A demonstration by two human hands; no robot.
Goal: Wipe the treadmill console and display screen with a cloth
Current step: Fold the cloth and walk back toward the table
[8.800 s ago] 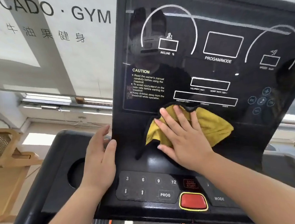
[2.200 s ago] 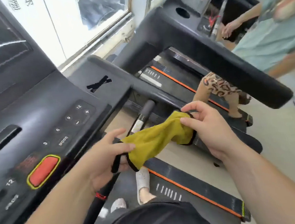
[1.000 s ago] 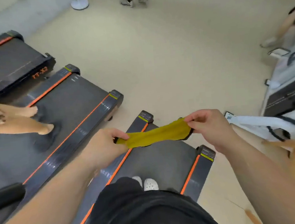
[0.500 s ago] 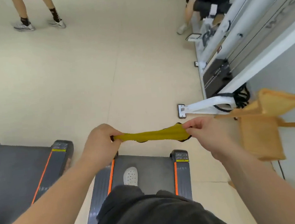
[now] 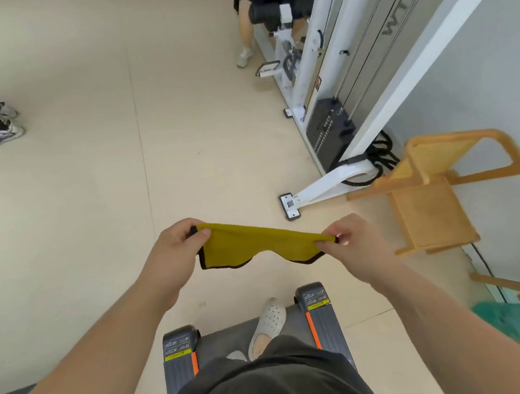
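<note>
Wider now, the cloth stretches sideways between left hand and right hand.

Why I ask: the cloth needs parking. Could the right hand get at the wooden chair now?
Probably not. The way is free, but the right hand pinches the yellow cloth stretched to the left hand, and the wooden chair stands on the floor beside the treadmill deck; a step down seems needed.
</note>
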